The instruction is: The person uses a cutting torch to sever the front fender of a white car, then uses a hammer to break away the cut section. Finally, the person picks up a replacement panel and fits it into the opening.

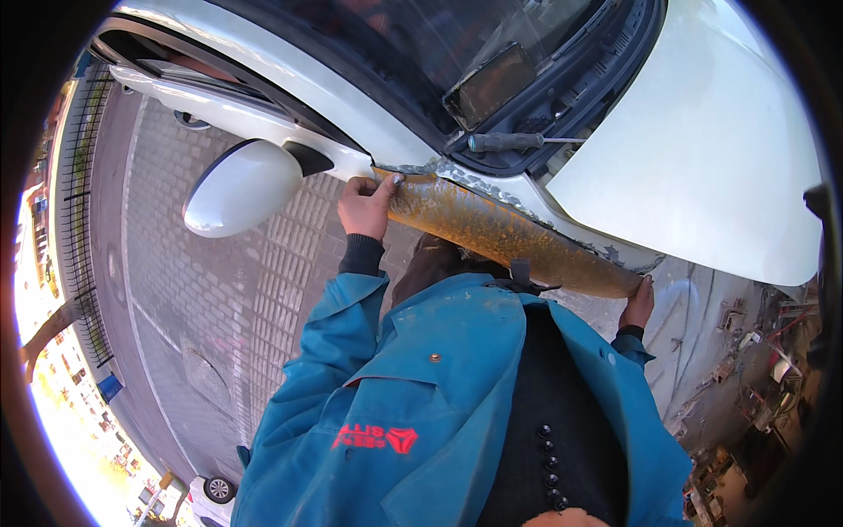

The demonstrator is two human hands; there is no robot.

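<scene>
A car fender panel (500, 230), its surface mottled yellow-brown and grey, lies along the side of a white car, just below the windshield corner. My left hand (363, 207) grips its end by the side mirror, thumb over the upper edge. At the opposite end my right hand (639, 304) holds the panel's corner; part of its fingers is hidden. The panel's upper edge runs along the car's chipped, scraped body edge (500, 189). How closely the two meet cannot be told.
A screwdriver (507, 142) and a dark phone (492, 86) lie at the windshield base, beside the white hood (694, 149). The white side mirror (244, 188) juts out left of my left hand. Paving (211, 290) is below; assorted clutter (746, 369) lies at right.
</scene>
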